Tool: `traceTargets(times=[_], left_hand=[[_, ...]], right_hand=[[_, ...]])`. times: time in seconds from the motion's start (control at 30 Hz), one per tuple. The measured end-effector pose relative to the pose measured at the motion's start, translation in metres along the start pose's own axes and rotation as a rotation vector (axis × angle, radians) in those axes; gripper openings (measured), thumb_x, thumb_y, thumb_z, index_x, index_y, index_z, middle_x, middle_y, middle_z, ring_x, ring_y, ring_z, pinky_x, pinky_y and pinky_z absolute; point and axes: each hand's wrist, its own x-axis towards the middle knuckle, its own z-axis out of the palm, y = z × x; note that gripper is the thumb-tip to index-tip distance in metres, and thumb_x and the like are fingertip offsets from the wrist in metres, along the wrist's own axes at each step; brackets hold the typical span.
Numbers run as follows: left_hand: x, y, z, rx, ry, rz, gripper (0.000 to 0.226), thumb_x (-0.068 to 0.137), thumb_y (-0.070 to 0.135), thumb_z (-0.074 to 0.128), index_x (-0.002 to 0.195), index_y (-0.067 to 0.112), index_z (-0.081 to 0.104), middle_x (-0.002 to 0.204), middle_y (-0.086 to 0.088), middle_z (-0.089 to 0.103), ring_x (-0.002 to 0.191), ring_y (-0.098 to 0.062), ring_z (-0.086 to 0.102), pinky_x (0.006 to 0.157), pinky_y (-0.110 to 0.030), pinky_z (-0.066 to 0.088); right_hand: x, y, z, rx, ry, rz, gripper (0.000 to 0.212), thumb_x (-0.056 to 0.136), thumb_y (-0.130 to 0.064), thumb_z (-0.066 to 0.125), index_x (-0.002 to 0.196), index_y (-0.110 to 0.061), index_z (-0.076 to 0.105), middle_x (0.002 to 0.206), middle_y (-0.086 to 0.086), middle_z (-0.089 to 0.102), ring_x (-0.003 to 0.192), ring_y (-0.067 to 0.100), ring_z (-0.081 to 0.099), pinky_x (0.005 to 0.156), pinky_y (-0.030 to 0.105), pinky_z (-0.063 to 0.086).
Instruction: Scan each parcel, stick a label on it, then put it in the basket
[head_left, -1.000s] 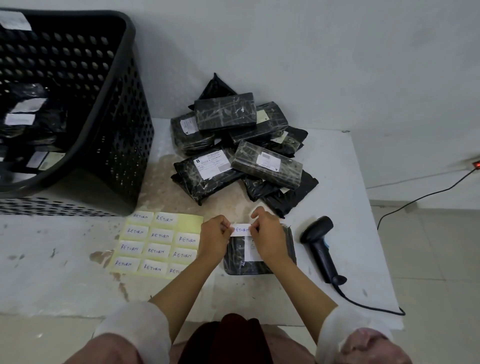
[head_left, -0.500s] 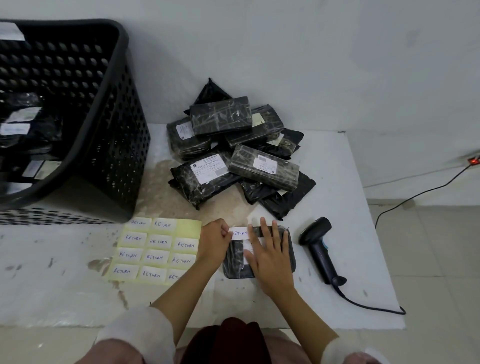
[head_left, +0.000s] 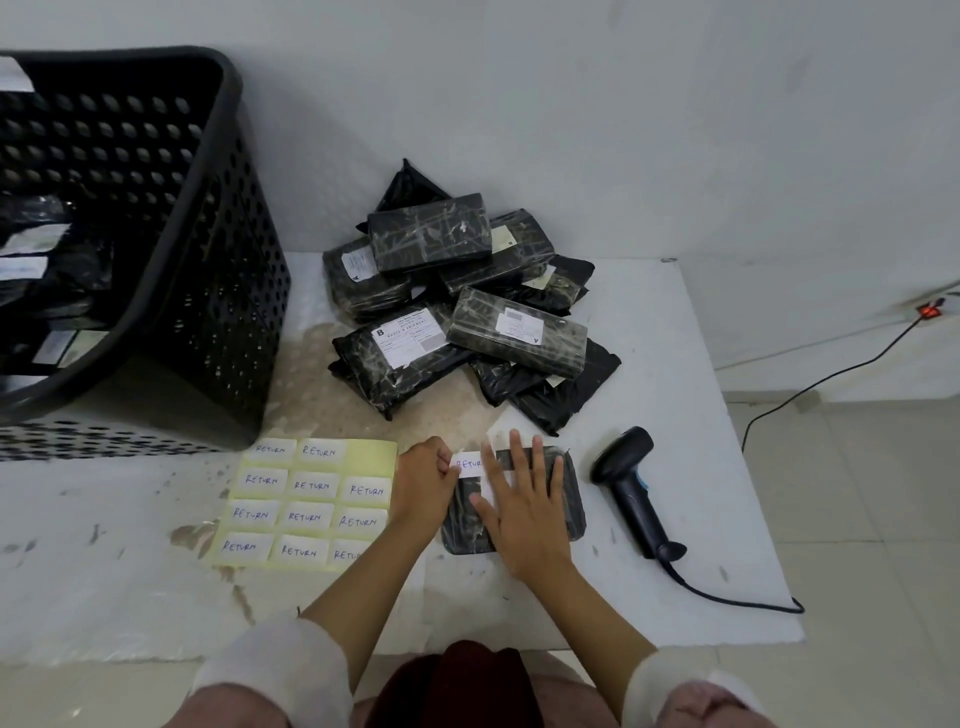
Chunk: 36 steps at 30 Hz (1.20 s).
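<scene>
Head camera view, looking down at my white table, told from left to right. At ten o'clock stands a black perforated basket with labelled black parcels already inside. At eight o'clock, just below the basket, lies a yellow sticker sheet of white labels handwritten "RETURN". My left hand is curled at the sheet's right edge, its fingertips pinching the left end of one white label against the upper left corner of a black parcel. That parcel lies flat at the centre, at six o'clock from the pile. My right hand is spread flat on top of it, fingers straight and apart, pressing down across the label; the label's right end is hidden under those fingers. At twelve o'clock a pile of black wrapped parcels sits against the wall, several showing white address slips. At three o'clock, just beside the parcel and not touching it, a black handheld scanner lies on its side, its cable trailing toward four o'clock.
</scene>
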Motion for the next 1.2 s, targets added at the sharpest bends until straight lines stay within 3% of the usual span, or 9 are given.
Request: traceTargets(times=[0.13, 0.3, 0.47, 0.57, 0.63, 0.8, 0.87, 1.0, 1.2], left_hand=[[0.0, 0.002, -0.001, 0.016, -0.007, -0.005, 0.016, 0.081, 0.006, 0.069, 0.073, 0.012, 0.057, 0.068, -0.001, 0.058, 0.065, -0.014, 0.053, 0.066, -0.032, 0.05], [-0.001, 0.003, -0.001, 0.012, -0.006, -0.02, 0.019, 0.081, 0.006, 0.069, 0.072, 0.015, 0.054, 0.072, -0.003, 0.06, 0.068, -0.018, 0.057, 0.067, -0.036, 0.052], [-0.002, 0.005, -0.001, 0.031, -0.002, -0.004, 0.017, 0.082, 0.006, 0.067, 0.074, 0.013, 0.054, 0.074, -0.004, 0.06, 0.066, -0.016, 0.054, 0.066, -0.035, 0.051], [-0.003, 0.005, -0.001, 0.064, 0.005, 0.02, 0.014, 0.082, 0.008, 0.068, 0.08, 0.012, 0.054, 0.076, -0.004, 0.058, 0.068, -0.02, 0.056, 0.064, -0.035, 0.05], [-0.005, 0.006, 0.0, 0.181, -0.008, 0.081, 0.03, 0.083, 0.009, 0.067, 0.106, 0.015, 0.05, 0.095, -0.003, 0.055, 0.077, -0.022, 0.059, 0.063, -0.034, 0.051], [-0.015, 0.009, -0.001, 0.83, 0.0, 0.567, 0.07, 0.072, 0.023, 0.078, 0.136, 0.015, 0.05, 0.132, -0.005, 0.056, 0.113, -0.025, 0.06, 0.082, -0.032, 0.057], [-0.028, -0.008, 0.003, 0.905, -0.125, 0.714, 0.061, 0.091, 0.032, 0.052, 0.145, 0.008, 0.036, 0.152, -0.011, 0.033, 0.138, -0.033, 0.036, 0.112, -0.044, 0.035], [-0.04, -0.036, -0.002, 0.905, -0.175, 0.779, 0.061, 0.099, 0.044, 0.02, 0.145, 0.006, 0.035, 0.154, -0.013, 0.028, 0.14, -0.033, 0.031, 0.11, -0.047, 0.019], [-0.032, -0.037, -0.011, 0.868, -0.307, 0.345, 0.099, 0.075, 0.082, 0.001, 0.145, 0.016, -0.024, 0.154, -0.009, -0.024, 0.143, -0.035, -0.022, 0.115, -0.055, -0.015]], right_hand=[[0.009, 0.005, -0.004, -0.017, -0.03, 0.006, 0.064, 0.093, -0.062, 0.0, 0.148, -0.033, -0.017, 0.159, 0.008, -0.02, 0.141, 0.034, -0.029, 0.117, 0.054, -0.012], [-0.022, 0.007, 0.003, 0.005, 0.014, -0.031, 0.064, 0.098, -0.058, 0.014, 0.152, -0.026, 0.025, 0.159, 0.013, 0.019, 0.145, 0.039, 0.017, 0.114, 0.059, 0.021], [0.0, 0.006, -0.006, -0.009, -0.026, -0.015, 0.066, 0.092, -0.063, 0.001, 0.151, -0.034, -0.007, 0.159, 0.008, -0.014, 0.145, 0.036, -0.017, 0.117, 0.055, -0.011], [-0.005, 0.0, -0.006, -0.015, -0.03, -0.027, 0.067, 0.094, -0.061, 0.009, 0.153, -0.029, 0.011, 0.16, 0.012, 0.003, 0.146, 0.04, 0.002, 0.116, 0.06, 0.005], [-0.014, 0.006, -0.001, -0.016, -0.024, -0.083, 0.064, 0.096, -0.06, 0.015, 0.153, -0.03, 0.018, 0.16, 0.012, 0.012, 0.146, 0.039, 0.012, 0.117, 0.061, 0.012], [-0.017, 0.017, 0.01, 0.046, -0.01, -0.145, 0.07, 0.094, -0.064, 0.006, 0.152, -0.028, -0.011, 0.159, 0.003, -0.021, 0.146, 0.028, -0.022, 0.117, 0.051, -0.008], [-0.018, 0.016, 0.009, 0.067, -0.029, -0.135, 0.076, 0.093, -0.066, 0.008, 0.152, -0.022, -0.01, 0.159, 0.002, -0.02, 0.146, 0.025, -0.023, 0.118, 0.05, -0.008], [-0.018, 0.021, 0.006, 0.111, -0.034, -0.189, 0.093, 0.086, -0.079, 0.013, 0.152, -0.018, -0.012, 0.159, 0.001, -0.021, 0.145, 0.02, -0.026, 0.118, 0.046, -0.014], [-0.017, 0.023, 0.006, 0.096, -0.05, -0.196, 0.096, 0.085, -0.078, 0.018, 0.15, -0.02, -0.019, 0.156, -0.002, -0.03, 0.142, 0.018, -0.033, 0.115, 0.042, -0.023]])
